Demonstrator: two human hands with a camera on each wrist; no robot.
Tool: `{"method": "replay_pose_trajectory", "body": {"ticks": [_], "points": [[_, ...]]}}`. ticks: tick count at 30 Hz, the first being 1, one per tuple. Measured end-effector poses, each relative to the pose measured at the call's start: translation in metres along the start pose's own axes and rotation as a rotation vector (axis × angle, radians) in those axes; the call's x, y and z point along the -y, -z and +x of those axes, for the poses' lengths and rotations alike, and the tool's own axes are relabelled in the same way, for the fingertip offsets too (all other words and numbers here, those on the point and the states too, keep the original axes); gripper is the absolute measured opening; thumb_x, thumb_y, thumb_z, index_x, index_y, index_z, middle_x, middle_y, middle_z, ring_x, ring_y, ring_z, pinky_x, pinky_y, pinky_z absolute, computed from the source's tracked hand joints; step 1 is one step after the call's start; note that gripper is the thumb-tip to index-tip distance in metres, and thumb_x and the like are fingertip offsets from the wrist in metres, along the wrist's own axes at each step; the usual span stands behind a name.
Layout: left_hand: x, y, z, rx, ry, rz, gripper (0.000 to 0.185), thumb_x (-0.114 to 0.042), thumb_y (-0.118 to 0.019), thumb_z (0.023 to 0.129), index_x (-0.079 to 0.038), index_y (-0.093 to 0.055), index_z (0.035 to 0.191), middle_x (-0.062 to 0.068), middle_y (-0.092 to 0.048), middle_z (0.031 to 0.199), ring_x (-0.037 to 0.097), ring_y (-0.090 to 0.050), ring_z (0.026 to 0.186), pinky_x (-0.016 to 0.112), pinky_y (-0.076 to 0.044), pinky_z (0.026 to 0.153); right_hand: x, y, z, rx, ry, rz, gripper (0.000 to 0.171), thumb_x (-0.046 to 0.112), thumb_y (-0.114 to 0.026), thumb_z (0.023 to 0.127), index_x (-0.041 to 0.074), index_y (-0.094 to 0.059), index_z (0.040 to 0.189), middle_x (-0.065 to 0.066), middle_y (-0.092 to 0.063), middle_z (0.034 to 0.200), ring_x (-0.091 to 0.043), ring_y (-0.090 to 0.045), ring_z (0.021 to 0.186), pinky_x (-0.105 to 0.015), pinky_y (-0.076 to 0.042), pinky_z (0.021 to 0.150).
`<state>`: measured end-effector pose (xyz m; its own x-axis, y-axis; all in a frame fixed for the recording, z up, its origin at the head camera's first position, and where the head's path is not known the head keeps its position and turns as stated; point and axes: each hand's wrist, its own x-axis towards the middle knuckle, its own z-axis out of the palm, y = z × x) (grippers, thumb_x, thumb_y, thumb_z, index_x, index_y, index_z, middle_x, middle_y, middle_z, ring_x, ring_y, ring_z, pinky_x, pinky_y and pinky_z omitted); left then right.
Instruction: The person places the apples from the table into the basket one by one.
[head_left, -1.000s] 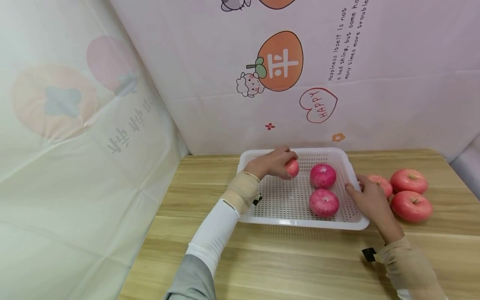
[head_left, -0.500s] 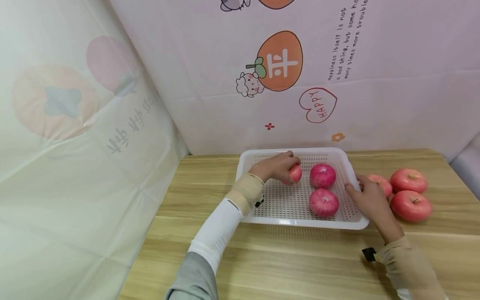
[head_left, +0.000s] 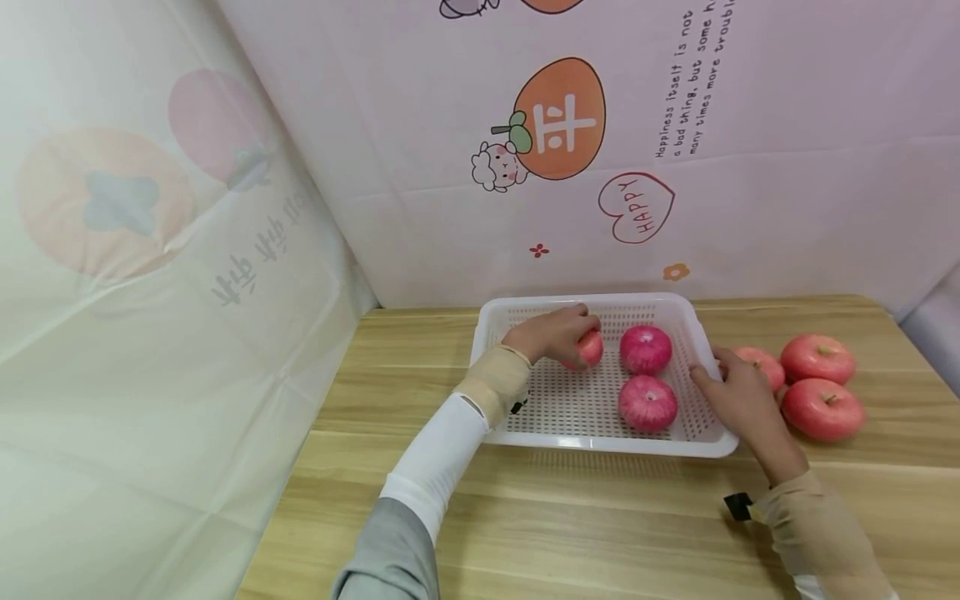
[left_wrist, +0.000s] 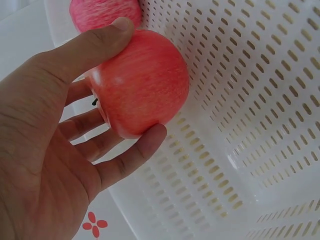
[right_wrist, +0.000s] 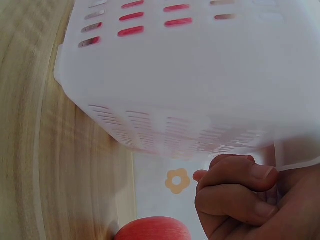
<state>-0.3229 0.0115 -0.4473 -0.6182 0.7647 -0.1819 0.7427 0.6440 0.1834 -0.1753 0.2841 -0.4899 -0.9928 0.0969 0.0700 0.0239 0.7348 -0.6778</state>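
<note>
— What have you got in your left hand (head_left: 553, 333)?

— An apple (left_wrist: 137, 82), thumb over the top and fingers curled beneath it, low inside the white basket (head_left: 678, 312), left of the two darker apples (head_left: 646, 349) already lying there.

— How does it feel likely to handle?

— Firm, round, smooth-skinned, I'd judge, so a bit slippery; it could roll on the perforated floor and bruise if dropped. A wrap round its widest part seems best.

— And your right hand (head_left: 738, 398)?

— Its fingers are curled over the basket's right rim, steadying it on the desk (head_left: 570, 525). Three more apples (head_left: 821, 408) sit on the desk just right of it.
</note>
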Motion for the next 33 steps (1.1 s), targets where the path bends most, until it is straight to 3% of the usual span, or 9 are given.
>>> {"method": "replay_pose_trajectory", "body": {"ticks": [13,33], "points": [[-0.008,-0.001,0.005,0.042,-0.013,0.056,0.064,-0.036,-0.078,0.093,-0.017,-0.055,0.15,0.002,-0.054,0.134,0.013,-0.055,0.115,0.025,-0.051,0.099,0.0,0.0,0.0,0.01,-0.018,-0.002,0.07,0.039,-0.052,0.11,-0.016,-0.042,0.152,-0.045,-0.06,0.13,-0.051,-0.069,0.104,-0.062,-0.062,0.081],[-0.011,-0.003,0.005,0.064,-0.003,0.042,0.071,-0.031,-0.083,0.09,-0.018,-0.054,0.153,0.002,-0.053,0.136,0.012,-0.055,0.12,0.024,-0.05,0.103,0.003,0.001,-0.001,0.004,-0.011,-0.012,0.069,0.038,-0.053,0.11,-0.017,-0.042,0.151,-0.046,-0.059,0.13,-0.053,-0.068,0.106,-0.067,-0.06,0.084]]}}
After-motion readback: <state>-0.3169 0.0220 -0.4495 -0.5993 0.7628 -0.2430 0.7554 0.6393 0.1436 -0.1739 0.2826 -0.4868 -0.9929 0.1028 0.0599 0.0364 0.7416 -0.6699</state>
